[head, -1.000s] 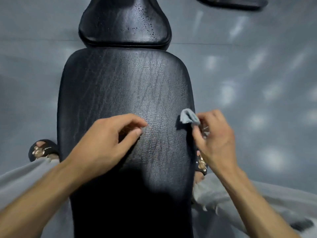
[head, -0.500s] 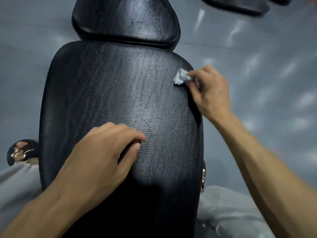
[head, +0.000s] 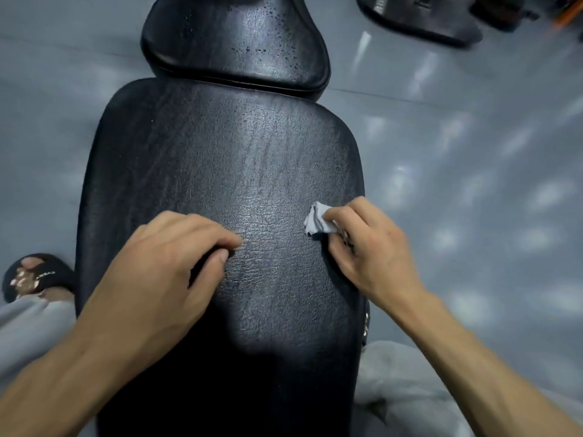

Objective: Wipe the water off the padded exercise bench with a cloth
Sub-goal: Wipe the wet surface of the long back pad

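My right hand (head: 372, 247) has the cloth (head: 318, 223) bunched up and pinched between thumb and fingers, pressed onto the right side of the bench's long back pad (head: 227, 171), close to its edge and roughly level with my other hand. Left hand (head: 170, 257) holds nothing: fingers curled under, tips and thumb resting on the middle of the pad, likely bracing me. Cloth is small, pale grey-white and soft; I judge it near weightless and limp, so it only works wadded the way it is, with fingers on top pushing it flat to the vinyl. A loose pinch would let it slide out mid-stroke. Pad is black textured vinyl over padding: it should give a little under pressure, and wet vinyl will be slick, so short firm passes look better than long ones. Near part of the pad looks mostly dry from here. Fine droplets show on its far end, and heavier beading on the separate seat pad (head: 235, 42) beyond it, so I reckon the job is partly done with the seat pad not yet wiped. Writing: none readable on the bench or cloth. The black slide sandal (head: 34, 275) on the grey floor (head: 473, 184), left of the bench, has pale markings on the strap, too blurred to read. Dark equipment (head: 419, 17) top right, unidentifiable.
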Demonstrator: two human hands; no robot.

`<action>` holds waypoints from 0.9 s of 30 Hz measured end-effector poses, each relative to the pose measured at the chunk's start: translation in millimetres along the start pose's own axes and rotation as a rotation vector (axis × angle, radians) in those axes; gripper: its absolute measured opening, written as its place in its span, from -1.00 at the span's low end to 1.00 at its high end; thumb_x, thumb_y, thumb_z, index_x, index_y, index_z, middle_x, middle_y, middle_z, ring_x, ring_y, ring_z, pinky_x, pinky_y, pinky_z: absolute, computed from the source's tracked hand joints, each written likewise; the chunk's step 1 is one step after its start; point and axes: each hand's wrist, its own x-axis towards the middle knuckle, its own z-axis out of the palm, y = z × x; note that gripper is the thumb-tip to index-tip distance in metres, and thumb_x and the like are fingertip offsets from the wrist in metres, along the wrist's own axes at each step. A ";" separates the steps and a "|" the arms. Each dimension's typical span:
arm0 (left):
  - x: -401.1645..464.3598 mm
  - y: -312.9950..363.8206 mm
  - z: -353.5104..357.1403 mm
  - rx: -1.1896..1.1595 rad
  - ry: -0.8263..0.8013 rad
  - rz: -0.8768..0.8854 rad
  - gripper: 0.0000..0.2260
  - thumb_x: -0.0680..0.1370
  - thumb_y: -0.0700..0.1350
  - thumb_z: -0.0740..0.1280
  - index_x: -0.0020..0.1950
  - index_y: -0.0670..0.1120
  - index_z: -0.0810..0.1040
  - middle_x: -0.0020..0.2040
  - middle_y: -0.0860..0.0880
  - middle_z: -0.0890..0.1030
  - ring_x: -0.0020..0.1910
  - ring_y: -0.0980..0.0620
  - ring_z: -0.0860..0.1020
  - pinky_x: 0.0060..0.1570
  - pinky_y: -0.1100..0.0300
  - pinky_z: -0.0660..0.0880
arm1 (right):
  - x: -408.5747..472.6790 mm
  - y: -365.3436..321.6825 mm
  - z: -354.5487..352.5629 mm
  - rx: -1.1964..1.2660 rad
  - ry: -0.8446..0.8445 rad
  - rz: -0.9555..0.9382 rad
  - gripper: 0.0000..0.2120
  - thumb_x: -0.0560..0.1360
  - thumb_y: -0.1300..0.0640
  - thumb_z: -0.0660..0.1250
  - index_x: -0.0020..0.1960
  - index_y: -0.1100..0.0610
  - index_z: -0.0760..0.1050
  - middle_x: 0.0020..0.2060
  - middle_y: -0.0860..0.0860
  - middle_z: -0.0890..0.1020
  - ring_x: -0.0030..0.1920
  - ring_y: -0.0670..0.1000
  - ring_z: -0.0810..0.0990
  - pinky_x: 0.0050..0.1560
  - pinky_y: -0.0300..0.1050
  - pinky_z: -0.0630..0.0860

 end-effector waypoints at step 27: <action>-23.1 -42.4 -36.3 -0.057 0.191 -0.162 -0.75 0.59 -0.05 0.26 0.20 0.07 0.64 0.16 0.24 0.55 0.21 0.03 0.49 0.26 -0.05 0.44 | 174.9 -7.2 38.7 0.574 0.190 0.739 -0.87 0.40 -0.01 0.30 -0.21 0.05 0.48 -0.38 0.08 0.65 -0.42 0.14 0.64 -0.29 0.29 0.61</action>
